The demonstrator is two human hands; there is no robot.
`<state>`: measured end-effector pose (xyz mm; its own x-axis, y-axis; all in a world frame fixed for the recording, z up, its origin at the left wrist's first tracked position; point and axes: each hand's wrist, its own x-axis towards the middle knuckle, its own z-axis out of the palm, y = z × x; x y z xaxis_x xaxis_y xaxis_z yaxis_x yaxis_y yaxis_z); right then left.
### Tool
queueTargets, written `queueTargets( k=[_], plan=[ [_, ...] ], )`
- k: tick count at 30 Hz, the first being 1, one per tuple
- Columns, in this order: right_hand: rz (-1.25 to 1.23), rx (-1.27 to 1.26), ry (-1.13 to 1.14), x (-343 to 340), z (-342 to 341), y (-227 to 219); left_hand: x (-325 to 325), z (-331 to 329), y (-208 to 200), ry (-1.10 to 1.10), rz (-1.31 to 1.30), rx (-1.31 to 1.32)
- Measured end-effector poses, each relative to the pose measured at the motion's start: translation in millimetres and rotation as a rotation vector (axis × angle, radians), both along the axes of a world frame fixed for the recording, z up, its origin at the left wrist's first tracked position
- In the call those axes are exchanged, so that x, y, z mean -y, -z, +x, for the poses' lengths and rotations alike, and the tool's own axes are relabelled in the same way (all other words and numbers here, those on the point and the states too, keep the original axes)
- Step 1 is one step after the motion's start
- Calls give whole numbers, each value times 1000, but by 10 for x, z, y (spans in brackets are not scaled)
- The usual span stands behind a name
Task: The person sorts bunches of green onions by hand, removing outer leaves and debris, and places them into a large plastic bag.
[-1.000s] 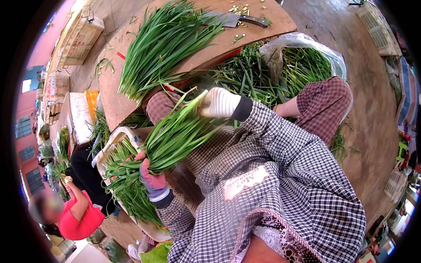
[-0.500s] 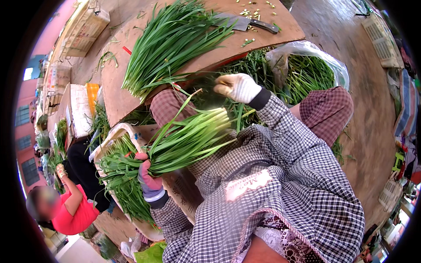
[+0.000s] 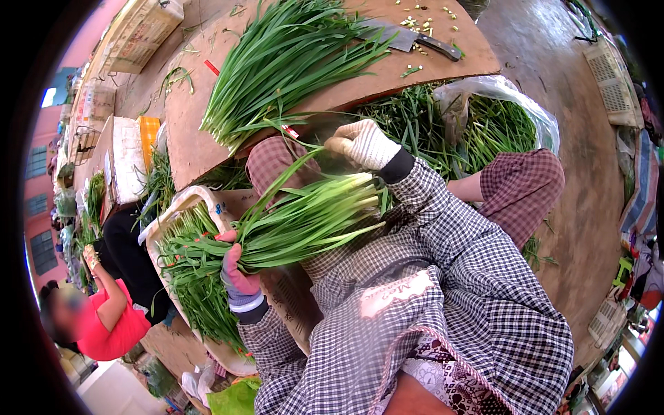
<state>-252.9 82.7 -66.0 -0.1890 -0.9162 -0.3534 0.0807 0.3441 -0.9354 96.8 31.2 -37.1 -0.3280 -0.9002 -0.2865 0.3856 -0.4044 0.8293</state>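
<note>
My left hand (image 3: 239, 271), in a pink and purple glove, is closed around the leafy end of a bunch of garlic chives (image 3: 311, 218). The bunch lies across my lap, its pale cut ends to the right. One long stalk stands out from it, up toward my right hand (image 3: 366, 144). That hand wears a whitish knit glove, with thumb and fingers pinched at the stalk's tip. Beyond my knees, a larger pile of chives (image 3: 277, 72) rests on a wooden board (image 3: 187, 131), beside a cleaver (image 3: 404, 38) with a dark handle.
At my left stands a pale crate (image 3: 197, 197) with more chives in it. An open clear plastic bag (image 3: 548, 128) of chives sits by my right knee. Small cut pieces (image 3: 422, 24) are scattered near the cleaver. Another person (image 3: 114, 321) in a red top sits at far left.
My right hand has come to the tip of the stray stalk and closed on it; before, there was a gap between them. The left hand keeps its hold. The whole view has shifted slightly.
</note>
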Motion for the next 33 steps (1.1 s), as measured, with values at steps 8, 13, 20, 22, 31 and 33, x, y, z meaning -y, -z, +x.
queueTargets(
  k=[8,13,20,22,31,33],
  plan=[
    [-190,-115,-108,-20,64,176,22,-55,-52,45,40,-16],
    [-25,-81,-137,-118,92,79,64,153,124,-2,-9,-15],
    [-108,76,67,-199,139,232,44,53,9,48,-79,196],
    [-65,178,173,-214,167,318,32,22,15,26,-104,260],
    [103,-233,312,-493,-429,621,98,259,303,89,-61,172],
    [168,-267,237,-607,-519,537,74,253,323,71,-52,151]
  ],
)
